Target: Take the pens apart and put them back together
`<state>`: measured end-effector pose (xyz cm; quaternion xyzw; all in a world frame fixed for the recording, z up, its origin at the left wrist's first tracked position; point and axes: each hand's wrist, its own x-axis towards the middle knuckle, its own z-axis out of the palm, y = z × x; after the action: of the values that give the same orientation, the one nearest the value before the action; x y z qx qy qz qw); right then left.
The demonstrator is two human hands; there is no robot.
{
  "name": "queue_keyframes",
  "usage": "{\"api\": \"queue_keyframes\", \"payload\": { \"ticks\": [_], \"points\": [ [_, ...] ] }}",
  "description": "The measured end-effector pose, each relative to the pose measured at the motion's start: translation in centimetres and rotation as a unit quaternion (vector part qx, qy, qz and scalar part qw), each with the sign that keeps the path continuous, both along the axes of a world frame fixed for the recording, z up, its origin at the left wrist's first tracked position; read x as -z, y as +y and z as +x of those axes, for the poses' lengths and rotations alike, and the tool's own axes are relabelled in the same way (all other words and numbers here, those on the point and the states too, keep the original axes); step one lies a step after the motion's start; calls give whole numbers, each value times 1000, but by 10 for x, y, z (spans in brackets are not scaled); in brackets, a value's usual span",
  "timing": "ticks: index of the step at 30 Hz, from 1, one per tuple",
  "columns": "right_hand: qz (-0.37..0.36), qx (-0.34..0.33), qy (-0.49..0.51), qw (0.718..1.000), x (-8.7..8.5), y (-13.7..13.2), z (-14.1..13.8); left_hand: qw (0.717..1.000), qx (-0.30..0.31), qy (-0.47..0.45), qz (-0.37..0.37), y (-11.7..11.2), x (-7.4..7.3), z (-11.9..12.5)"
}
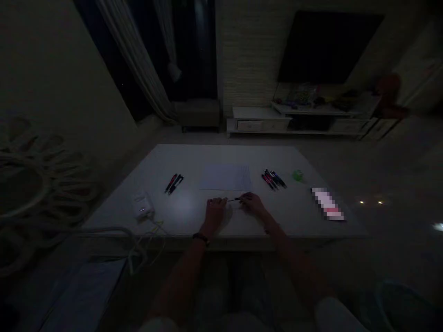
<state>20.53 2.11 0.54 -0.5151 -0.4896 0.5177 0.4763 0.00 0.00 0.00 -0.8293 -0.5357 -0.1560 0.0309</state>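
Note:
Both hands rest on a white table (pixel 187 157) in a dim room. My left hand (pixel 215 210) and my right hand (pixel 252 203) have their fingers closed on the two ends of a thin dark pen (pixel 234 199) held level between them. Just beyond the hands lies a sheet of lined paper (pixel 226 177). Two pens (pixel 174 183) lie to the left of the sheet. Several pens (pixel 273 180) lie in a bunch to its right.
A small green object (pixel 297 175) and a white and pink item (pixel 327 204) sit at the table's right. A white device (pixel 142 206) with cables lies at the left. Behind the table are a low TV cabinet (pixel 294 121), a dark screen (pixel 328 46) and curtains (pixel 138 60).

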Motion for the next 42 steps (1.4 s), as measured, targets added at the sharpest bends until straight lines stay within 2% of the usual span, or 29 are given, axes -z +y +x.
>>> {"api": "queue_keyframes", "payload": {
  "ticks": [3, 7, 11, 14, 18, 20, 24, 27, 29, 34, 39, 42],
  "points": [
    [6, 4, -19, 1000, 1, -2, 3, 1000, 7, -5, -3, -1, -1, 2],
    [13, -12, -32, 999, -1, -3, -7, 1000, 15, 0, -10, -5, -7, 5],
    [29, -23, -60, 998, -4, -4, -10, 1000, 3, 23, -17, -7, -12, 5],
    [39, 0, -89, 995, 1, -4, 15, 999, -4, 33, -22, -7, -13, 4],
    [45, 72, -131, 988, 12, -6, 59, 999, 2, 30, -32, -6, -12, 3],
    [55, 90, -171, 980, 14, -4, 65, 999, 0, 24, -34, -5, -13, 4],
    [87, 70, -256, 960, 11, 12, 42, 999, -4, 28, -34, -4, -13, 4],
    [131, 69, -309, 940, 12, 23, 20, 999, -2, 32, -37, -4, -12, 3],
    [164, 60, -331, 928, 14, 26, 14, 999, -1, 32, -41, -4, -11, 3],
    [209, 87, -317, 921, 18, 13, 16, 999, 2, 33, -41, -4, -13, 3],
    [229, 4, -322, 919, 18, -1, 1, 998, 16, 40, -44, -4, -15, 4],
    [232, -11, -319, 919, 20, -6, 2, 998, 5, 38, -41, -5, -15, 4]
  ]
}}
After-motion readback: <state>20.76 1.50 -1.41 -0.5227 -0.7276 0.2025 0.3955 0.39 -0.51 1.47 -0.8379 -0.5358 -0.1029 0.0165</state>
